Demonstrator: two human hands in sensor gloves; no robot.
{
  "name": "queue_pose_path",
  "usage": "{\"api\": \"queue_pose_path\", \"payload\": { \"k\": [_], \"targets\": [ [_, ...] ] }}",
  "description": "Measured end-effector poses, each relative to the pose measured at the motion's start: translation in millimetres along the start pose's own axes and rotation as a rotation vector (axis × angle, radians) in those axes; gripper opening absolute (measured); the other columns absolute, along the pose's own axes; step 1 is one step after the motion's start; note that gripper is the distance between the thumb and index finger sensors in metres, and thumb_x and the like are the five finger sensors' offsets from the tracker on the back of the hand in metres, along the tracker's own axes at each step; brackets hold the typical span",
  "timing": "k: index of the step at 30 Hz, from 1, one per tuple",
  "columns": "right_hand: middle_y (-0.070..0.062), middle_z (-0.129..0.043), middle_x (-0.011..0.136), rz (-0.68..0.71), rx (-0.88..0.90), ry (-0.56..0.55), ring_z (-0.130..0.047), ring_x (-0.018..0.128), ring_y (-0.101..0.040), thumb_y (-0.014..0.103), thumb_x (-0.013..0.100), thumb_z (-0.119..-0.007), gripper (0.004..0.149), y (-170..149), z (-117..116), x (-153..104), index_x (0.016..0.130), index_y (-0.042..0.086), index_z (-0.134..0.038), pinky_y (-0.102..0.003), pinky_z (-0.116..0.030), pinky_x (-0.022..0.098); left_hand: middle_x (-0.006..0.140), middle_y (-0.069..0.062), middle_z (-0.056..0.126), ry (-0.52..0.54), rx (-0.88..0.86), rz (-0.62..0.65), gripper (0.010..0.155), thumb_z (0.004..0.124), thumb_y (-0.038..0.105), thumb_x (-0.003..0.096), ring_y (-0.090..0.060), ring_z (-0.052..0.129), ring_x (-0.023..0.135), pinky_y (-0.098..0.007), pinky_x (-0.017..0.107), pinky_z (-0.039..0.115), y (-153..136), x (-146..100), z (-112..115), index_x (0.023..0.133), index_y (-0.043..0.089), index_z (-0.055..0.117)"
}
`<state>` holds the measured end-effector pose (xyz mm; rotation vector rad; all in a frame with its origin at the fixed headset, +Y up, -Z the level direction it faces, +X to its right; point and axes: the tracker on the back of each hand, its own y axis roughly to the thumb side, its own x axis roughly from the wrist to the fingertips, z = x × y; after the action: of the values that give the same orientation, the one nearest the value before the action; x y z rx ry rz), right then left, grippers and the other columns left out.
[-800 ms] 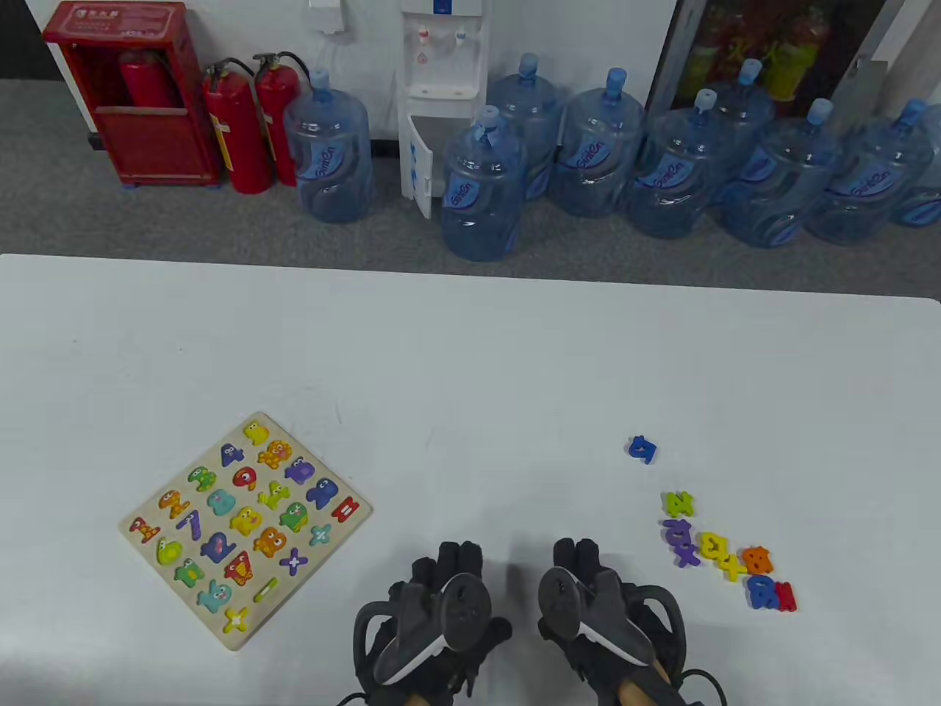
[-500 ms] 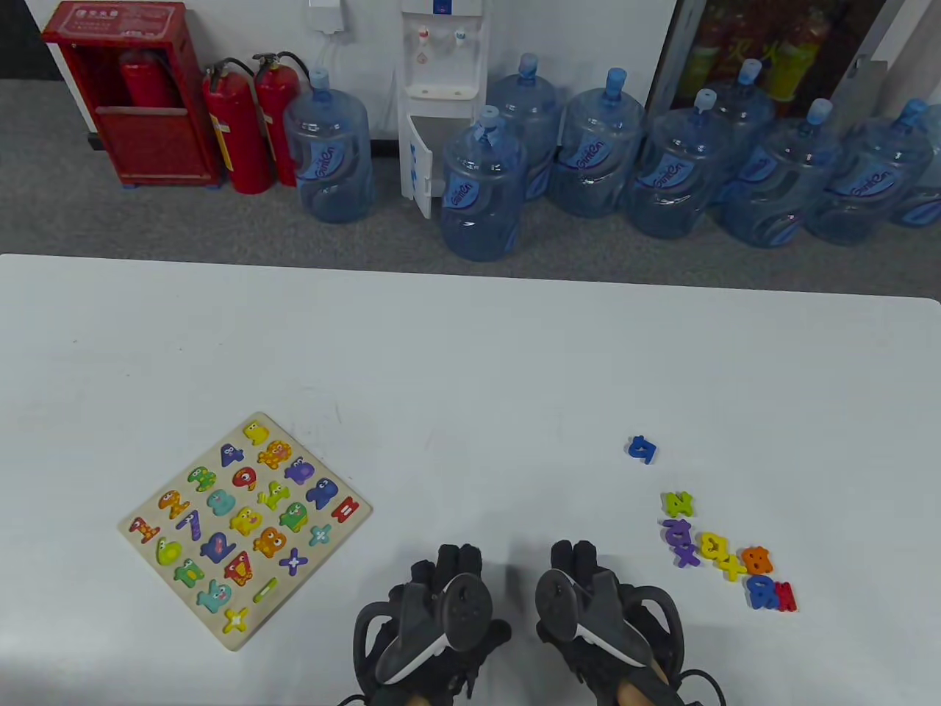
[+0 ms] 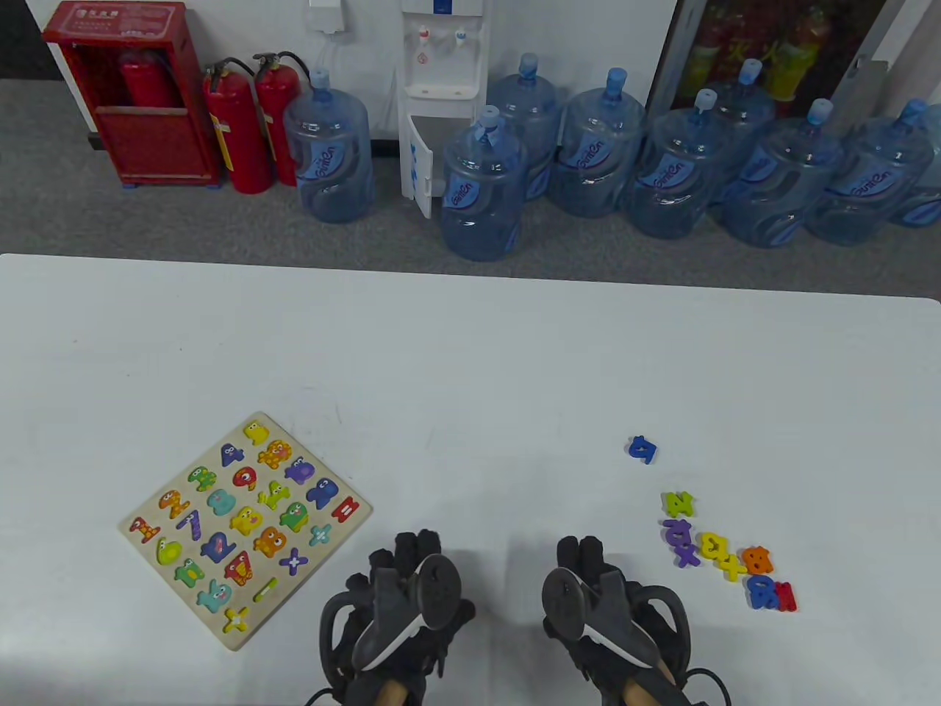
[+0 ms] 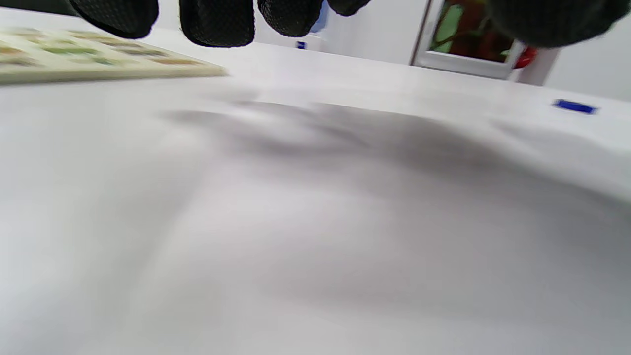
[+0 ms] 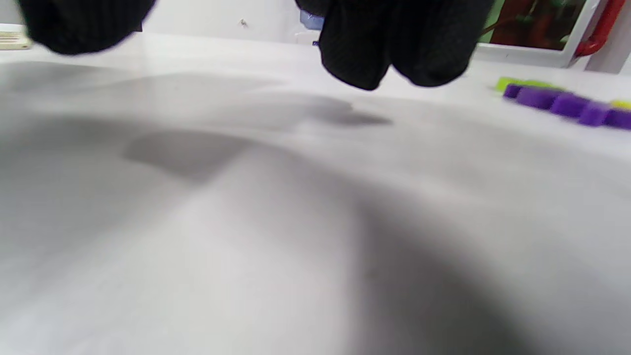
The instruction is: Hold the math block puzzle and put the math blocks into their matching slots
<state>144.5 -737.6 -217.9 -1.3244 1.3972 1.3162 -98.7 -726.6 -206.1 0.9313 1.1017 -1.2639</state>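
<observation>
While the puzzle board [image 3: 245, 530] lies left of them, my left hand [image 3: 397, 618] and right hand [image 3: 606, 618] hold nothing, fingers loosely apart.

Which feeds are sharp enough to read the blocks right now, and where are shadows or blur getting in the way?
Table view: sharp, even light; the puzzle board and loose blocks read clearly. Left wrist view: soft with blur; the board edge is smeared, and a broad shadow lies on the table. Right wrist view: blurred; purple blocks show only as colour, with dark shadow below the right hand.

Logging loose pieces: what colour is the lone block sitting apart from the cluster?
Blue; the lone block shows best in the table view.
</observation>
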Motion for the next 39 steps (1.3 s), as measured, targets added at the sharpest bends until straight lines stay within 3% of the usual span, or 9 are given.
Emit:
{"api": "queue_pose_path", "payload": {
  "k": [5, 8, 11, 14, 17, 19, 23, 32, 39],
  "targets": [
    [-0.014, -0.032, 0.104, -0.084, -0.05, -0.054, -0.065, 0.091, -0.031, 0.05, 0.027, -0.072, 0.091, -26, 6, 0, 0.1, 0.019, -0.028, -0.045, -0.068, 0.062, 0.113, -0.005, 0.041, -0.005, 0.068, -0.195, 0.089, 0.07, 0.062, 0.0342, -0.049, 0.05, 0.105, -0.073, 0.069, 0.054, -60, 2, -7, 0.108, 0.024, 0.038],
    [-0.01, -0.038, 0.105, -0.154, -0.017, -0.066, -0.064, 0.092, -0.033, 0.048, 0.027, -0.074, 0.088, -57, 8, 0, 0.1, 0.021, -0.032, -0.046, -0.067, 0.063, 0.114, -0.006, 0.03, -0.115, 0.117, -0.362, 0.092, 0.069, 0.063, 0.0341, -0.054, 0.042, 0.105, -0.074, 0.069, 0.051, -115, 2, 0, 0.108, 0.024, 0.031],
    [-0.007, -0.041, 0.105, -0.247, -0.031, -0.053, -0.06, 0.094, -0.034, 0.046, 0.028, -0.076, 0.086, -90, 4, 0, 0.1, 0.023, -0.036, -0.047, -0.065, 0.064, 0.113, -0.005, 0.023, -0.137, 0.012, -0.399, 0.093, 0.068, 0.064, 0.0342, -0.057, 0.036, 0.104, -0.074, 0.069, 0.05, -147, -2, 3, 0.108, 0.024, 0.028],
    [-0.008, -0.038, 0.106, -0.347, -0.022, 0.033, -0.055, 0.095, -0.036, 0.045, 0.027, -0.078, 0.087, -118, -8, 2, 0.101, 0.024, -0.035, -0.047, -0.063, 0.065, 0.113, -0.003, 0.019, -0.143, -0.061, -0.421, 0.092, 0.069, 0.064, 0.0343, -0.06, 0.031, 0.103, -0.074, 0.07, 0.049, -162, -2, 6, 0.108, 0.027, 0.027],
    [-0.009, -0.037, 0.106, -0.375, -0.023, 0.12, -0.056, 0.094, -0.037, 0.045, 0.027, -0.078, 0.087, -130, -19, 5, 0.1, 0.023, -0.036, -0.047, -0.063, 0.065, 0.111, 0.002, 0.01, -0.311, -0.08, -0.405, 0.091, 0.068, 0.063, 0.0351, -0.061, 0.019, 0.101, -0.074, 0.071, 0.044, -163, 3, 16, 0.106, 0.031, 0.021],
    [-0.009, -0.045, 0.104, -0.363, -0.024, 0.143, -0.057, 0.093, -0.038, 0.043, 0.027, -0.078, 0.08, -128, -20, 6, 0.099, 0.024, -0.048, -0.046, -0.065, 0.064, 0.111, 0.003, 0.015, -0.246, -0.015, -0.373, 0.089, 0.069, 0.062, 0.0345, -0.061, 0.025, 0.102, -0.072, 0.071, 0.049, -160, 1, 13, 0.105, 0.031, 0.025],
    [-0.006, -0.06, 0.1, -0.33, -0.05, 0.064, -0.07, 0.087, -0.035, 0.037, 0.027, -0.082, 0.072, -120, -15, 7, 0.094, 0.024, -0.061, -0.044, -0.069, 0.061, 0.111, 0.005, 0.023, -0.247, 0.013, -0.324, 0.085, 0.07, 0.061, 0.0335, -0.06, 0.031, 0.102, -0.069, 0.071, 0.053, -151, -1, 11, 0.104, 0.032, 0.033],
    [-0.004, -0.081, 0.078, -0.297, -0.13, -0.037, -0.094, 0.056, -0.018, 0.032, 0.024, -0.088, 0.061, -106, -11, 6, 0.084, 0.024, -0.075, -0.034, -0.082, 0.044, 0.11, 0.012, 0.029, -0.295, -0.008, -0.134, 0.077, 0.072, 0.059, 0.0326, -0.058, 0.03, 0.103, -0.069, 0.072, 0.052, -126, -5, 9, 0.101, 0.039, 0.042],
    [-0.006, -0.087, 0.07, -0.206, -0.107, -0.052, -0.098, 0.046, -0.015, 0.033, 0.024, -0.088, 0.057, -92, -7, 5, 0.078, 0.02, -0.08, -0.031, -0.084, 0.037, 0.108, 0.012, 0.038, -0.3, 0.091, 0.022, 0.072, 0.072, 0.06, 0.0321, -0.058, 0.04, 0.102, -0.067, 0.072, 0.055, -81, -6, 7, 0.098, 0.038, 0.051]
  ]
}}
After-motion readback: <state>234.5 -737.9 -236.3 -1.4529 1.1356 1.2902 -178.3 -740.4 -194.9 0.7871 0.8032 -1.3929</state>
